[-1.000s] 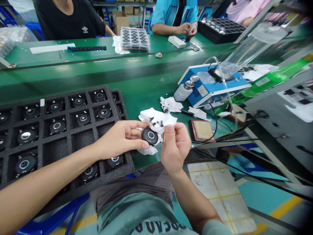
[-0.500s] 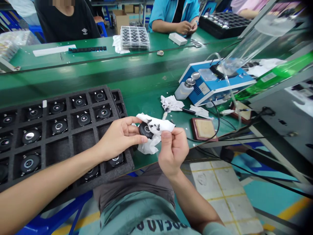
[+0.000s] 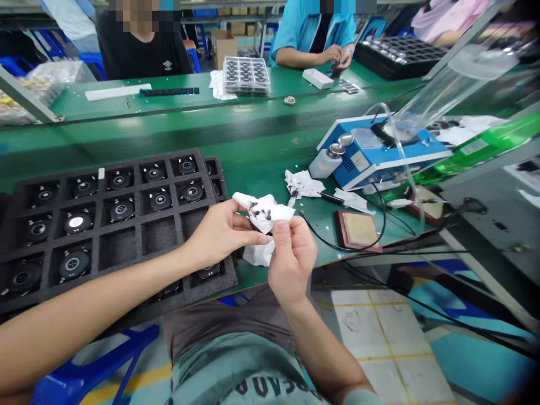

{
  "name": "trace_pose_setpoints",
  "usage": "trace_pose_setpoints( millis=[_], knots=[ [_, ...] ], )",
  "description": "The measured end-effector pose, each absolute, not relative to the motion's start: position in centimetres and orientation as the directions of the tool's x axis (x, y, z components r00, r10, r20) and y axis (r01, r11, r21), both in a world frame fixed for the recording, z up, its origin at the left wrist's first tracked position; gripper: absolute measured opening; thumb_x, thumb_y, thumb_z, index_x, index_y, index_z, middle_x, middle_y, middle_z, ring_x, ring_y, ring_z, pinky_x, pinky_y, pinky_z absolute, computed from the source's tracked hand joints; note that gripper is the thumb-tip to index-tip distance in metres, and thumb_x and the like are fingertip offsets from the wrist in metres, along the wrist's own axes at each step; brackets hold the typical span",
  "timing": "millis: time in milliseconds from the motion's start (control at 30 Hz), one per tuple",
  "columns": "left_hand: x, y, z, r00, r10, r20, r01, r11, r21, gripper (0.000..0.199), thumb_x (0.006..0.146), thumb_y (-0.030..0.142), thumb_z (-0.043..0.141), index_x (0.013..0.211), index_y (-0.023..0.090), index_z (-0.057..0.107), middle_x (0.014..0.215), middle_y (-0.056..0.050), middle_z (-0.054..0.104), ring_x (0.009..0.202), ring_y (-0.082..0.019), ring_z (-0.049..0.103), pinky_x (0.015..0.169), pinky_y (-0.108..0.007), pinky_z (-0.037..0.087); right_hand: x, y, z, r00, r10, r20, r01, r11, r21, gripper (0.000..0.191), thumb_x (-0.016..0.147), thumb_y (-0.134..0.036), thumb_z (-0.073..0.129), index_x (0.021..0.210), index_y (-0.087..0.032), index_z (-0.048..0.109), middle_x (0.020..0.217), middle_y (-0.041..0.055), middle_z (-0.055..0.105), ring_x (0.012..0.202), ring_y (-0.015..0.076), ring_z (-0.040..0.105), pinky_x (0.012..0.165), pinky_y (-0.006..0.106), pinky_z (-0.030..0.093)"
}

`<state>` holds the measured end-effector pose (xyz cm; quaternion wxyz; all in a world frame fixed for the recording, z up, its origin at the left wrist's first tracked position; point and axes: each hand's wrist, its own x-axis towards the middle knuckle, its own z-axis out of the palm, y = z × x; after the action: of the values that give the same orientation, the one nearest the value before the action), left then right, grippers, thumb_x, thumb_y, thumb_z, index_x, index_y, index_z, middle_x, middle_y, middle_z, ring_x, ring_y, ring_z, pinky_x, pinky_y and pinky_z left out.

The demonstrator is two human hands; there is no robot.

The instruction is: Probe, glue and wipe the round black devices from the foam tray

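My left hand (image 3: pixel 217 233) is closed on a round black watch case (image 3: pixel 255 226), thumb in front and fingers behind. Most of the case is hidden under a white tissue (image 3: pixel 276 211) smeared with black stains. My right hand (image 3: pixel 293 259) pinches the tissue at its right end, between thumb and curled fingers, against the case. Below the hands, another crumpled tissue (image 3: pixel 258 254) lies on the green bench. To the left, a black foam tray (image 3: pixel 231 278) holds round watch cases in square pockets, some pockets bare.
A stained tissue (image 3: pixel 304 184), a white pump bottle (image 3: pixel 325 162) and a blue machine (image 3: pixel 358 152) stand beyond my hands. A sponge in a brown holder (image 3: pixel 358 229) sits to the right, with a black cable (image 3: pixel 324 239) beside it. Co-workers sit across the bench.
The tissue has shifted over the watch case and now covers nearly all of its face. My right hand has moved slightly left with it. The whole view has swung a little left.
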<state>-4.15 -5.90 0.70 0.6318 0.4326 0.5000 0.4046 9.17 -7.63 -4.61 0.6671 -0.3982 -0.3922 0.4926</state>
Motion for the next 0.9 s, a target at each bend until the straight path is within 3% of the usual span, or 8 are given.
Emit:
trace_pose_setpoints(
  millis=[200,333,600,667,767,833,900],
  knots=[
    [-4.8,-5.7,1.1,0.201,0.946,-0.256,-0.034,0.268,0.963,0.06,0.064,0.012,0.089,0.116,0.015,0.06,0.09,-0.004,0.08,0.082,-0.016,0.076,0.08,-0.029,0.059,12.0,-4.3,-2.8,0.185,0.982,0.022,-0.634,0.136,-0.761,0.021,0.087,-0.037,0.073,0.08,-0.021,0.061,0.078,-0.0011,0.065,0.074,0.0128,0.063,0.072,0.026,0.054],
    [-5.3,-5.5,1.2,0.224,0.949,-0.22,-0.036,0.234,0.972,0.061,0.066,0.018,0.091,0.118,0.016,0.06,0.097,-0.005,0.081,0.085,-0.016,0.075,0.081,-0.029,0.059,16.7,-2.4,-3.0,0.219,0.976,0.006,-0.619,0.144,-0.772,0.016,0.084,-0.033,0.075,0.082,-0.019,0.066,0.078,-0.0011,0.071,0.069,0.0108,0.067,0.064,0.022,0.057],
    [-5.1,-5.6,0.8,0.233,0.951,-0.204,-0.04,0.219,0.975,0.059,0.067,0.015,0.09,0.118,0.017,0.061,0.095,-0.003,0.08,0.083,-0.014,0.074,0.078,-0.026,0.06,24.6,-0.3,-6.2,0.266,0.961,-0.071,-0.548,0.09,-0.831,0.013,0.087,-0.032,0.07,0.089,-0.019,0.068,0.088,0.0032,0.079,0.077,0.0144,0.076,0.063,0.024,0.063],
    [-5.2,-5.6,1.0,0.231,0.951,-0.204,-0.036,0.218,0.975,0.058,0.068,0.017,0.09,0.118,0.018,0.061,0.098,-0.004,0.08,0.085,-0.014,0.075,0.079,-0.025,0.06,25.7,0.4,-7.1,0.303,0.95,-0.077,-0.466,0.078,-0.881,0.018,0.085,-0.036,0.071,0.09,-0.02,0.065,0.091,0.0042,0.078,0.079,0.0163,0.076,0.063,0.027,0.064],
    [-5.2,-5.4,1.1,0.212,0.956,-0.205,-0.027,0.215,0.976,0.058,0.071,0.019,0.09,0.12,0.019,0.06,0.101,-0.005,0.081,0.089,-0.015,0.076,0.082,-0.024,0.061,27.6,1.3,-8.6,0.505,0.863,-0.002,-0.041,0.021,-0.999,0.022,0.085,-0.043,0.063,0.089,-0.022,0.06,0.088,0.0044,0.075,0.075,0.0179,0.073,0.063,0.032,0.063],
    [-5.2,-5.3,1.1,0.195,0.96,-0.2,-0.024,0.208,0.978,0.058,0.072,0.02,0.09,0.121,0.019,0.06,0.102,-0.005,0.081,0.091,-0.015,0.077,0.083,-0.023,0.062,29.2,1.7,-9.3,0.595,0.799,0.086,0.24,-0.074,-0.968,0.022,0.083,-0.043,0.061,0.086,-0.021,0.06,0.084,0.0057,0.073,0.075,0.0201,0.07,0.071,0.039,0.062],
    [-5.1,-5.2,1.0,0.17,0.969,-0.179,-0.048,0.19,0.981,0.057,0.072,0.02,0.09,0.12,0.02,0.061,0.104,-0.005,0.081,0.094,-0.016,0.077,0.086,-0.024,0.062,30.8,1.4,-9.7,0.618,0.776,0.127,0.364,-0.14,-0.921,0.02,0.077,-0.039,0.066,0.082,-0.02,0.062,0.083,0.0083,0.072,0.082,0.0244,0.068,0.087,0.047,0.059]
  ],
)
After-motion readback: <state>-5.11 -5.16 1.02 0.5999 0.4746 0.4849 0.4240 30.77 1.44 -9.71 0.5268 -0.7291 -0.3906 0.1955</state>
